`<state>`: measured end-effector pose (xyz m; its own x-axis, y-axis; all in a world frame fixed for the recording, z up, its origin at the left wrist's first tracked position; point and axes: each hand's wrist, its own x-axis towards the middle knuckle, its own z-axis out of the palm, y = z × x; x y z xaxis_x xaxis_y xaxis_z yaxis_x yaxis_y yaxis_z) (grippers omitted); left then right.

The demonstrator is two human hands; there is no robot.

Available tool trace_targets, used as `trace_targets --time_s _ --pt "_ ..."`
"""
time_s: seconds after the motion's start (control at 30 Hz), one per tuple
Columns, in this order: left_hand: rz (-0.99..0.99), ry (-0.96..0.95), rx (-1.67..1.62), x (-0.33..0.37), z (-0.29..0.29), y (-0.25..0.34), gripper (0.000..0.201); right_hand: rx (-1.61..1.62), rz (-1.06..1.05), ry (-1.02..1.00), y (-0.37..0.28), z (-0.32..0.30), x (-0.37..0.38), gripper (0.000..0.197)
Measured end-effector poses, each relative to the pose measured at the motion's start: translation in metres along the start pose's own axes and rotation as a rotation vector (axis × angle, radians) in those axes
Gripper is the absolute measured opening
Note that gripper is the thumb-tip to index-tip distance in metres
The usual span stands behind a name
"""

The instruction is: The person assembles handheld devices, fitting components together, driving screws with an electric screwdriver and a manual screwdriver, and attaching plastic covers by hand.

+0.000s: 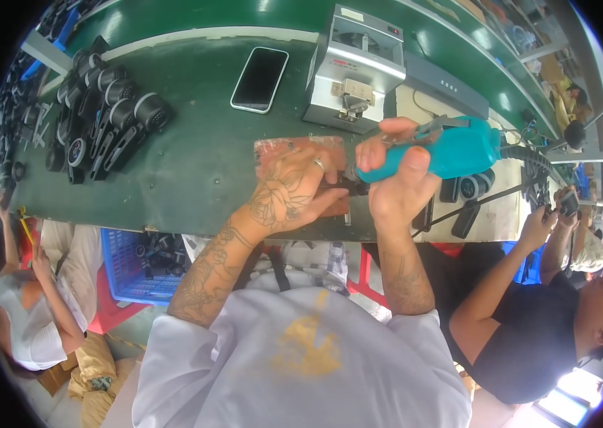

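My right hand [401, 182] is wrapped round a teal powered screwdriver [462, 153], which lies nearly level with its tip pointing left. That tip meets a small black part [336, 184] on a worn red block [268, 150] at the table's near edge. My left hand [294, 182], a ring on one finger, lies over the block, its fingers closed about the black part. The hand hides much of the part, so I cannot make out its exact kind.
A phone [260, 80] lies beyond my hands, beside a grey metal machine [355, 68]. Black round-headed parts [116, 107] crowd the table's left; more [476, 185] lie right, by a cable [529, 157]. A blue basket [120, 274] stands below. Co-workers [529, 321] sit either side.
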<state>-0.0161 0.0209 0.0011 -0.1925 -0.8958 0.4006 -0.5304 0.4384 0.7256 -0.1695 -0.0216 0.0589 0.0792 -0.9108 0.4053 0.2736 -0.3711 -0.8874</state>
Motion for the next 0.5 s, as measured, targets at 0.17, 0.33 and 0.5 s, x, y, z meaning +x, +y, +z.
trace_targets --time_s 0.17,0.33,0.5 --pt "0.033 -0.033 0.017 -0.0007 -0.006 0.0021 0.025 -0.012 -0.019 0.0 0.0 -0.0009 -0.0021 0.071" --pt "0.005 -0.073 0.004 0.001 -0.0057 0.0047 0.025 0.002 -0.024 -0.003 -0.0006 -0.0009 -0.0013 0.071" --pt "0.029 -0.008 0.016 0.003 -0.0019 0.0069 0.031 0.0 -0.034 -0.024 -0.0012 -0.0007 -0.0011 0.07"
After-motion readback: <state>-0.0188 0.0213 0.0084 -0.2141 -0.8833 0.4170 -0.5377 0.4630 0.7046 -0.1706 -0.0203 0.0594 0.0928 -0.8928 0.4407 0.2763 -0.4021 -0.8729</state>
